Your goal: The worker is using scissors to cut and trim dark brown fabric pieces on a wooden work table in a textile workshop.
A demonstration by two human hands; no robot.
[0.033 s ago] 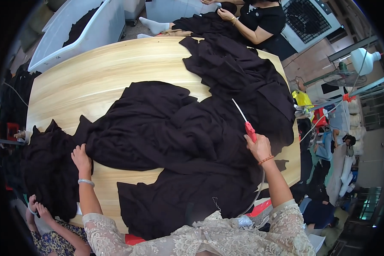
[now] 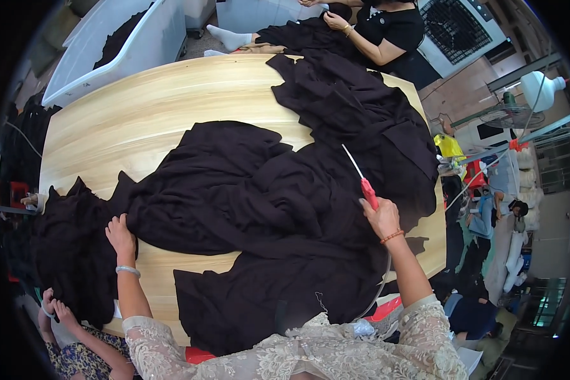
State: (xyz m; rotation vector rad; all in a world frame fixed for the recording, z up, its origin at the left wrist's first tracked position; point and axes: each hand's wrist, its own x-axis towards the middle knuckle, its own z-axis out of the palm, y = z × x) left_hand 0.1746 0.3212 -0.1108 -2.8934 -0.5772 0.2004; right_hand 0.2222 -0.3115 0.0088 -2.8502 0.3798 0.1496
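Black garments (image 2: 221,196) lie crumpled across the wooden table. At the left my left hand (image 2: 121,234) has its fingers closed on the edge of the black cloth. My right hand (image 2: 382,217) is wrapped round the red handle of an air blow gun (image 2: 368,189), held over the cloth on the right. Its thin pale nozzle points away from me and a little left, and a clear hose (image 2: 384,275) runs back from it toward my body. Whatever trigger it has is hidden by my fingers.
Bare wood shows on the table (image 2: 139,101) at the far left. Beyond it stand a white bin (image 2: 107,76) and a seated person (image 2: 386,38) handling black cloth. Another person's hands (image 2: 57,310) hold cloth at the lower left. A fan (image 2: 513,117) stands off to the right.
My right hand and the air blow gun have shifted very slightly left and away from me. My left hand stays in place on the cloth.
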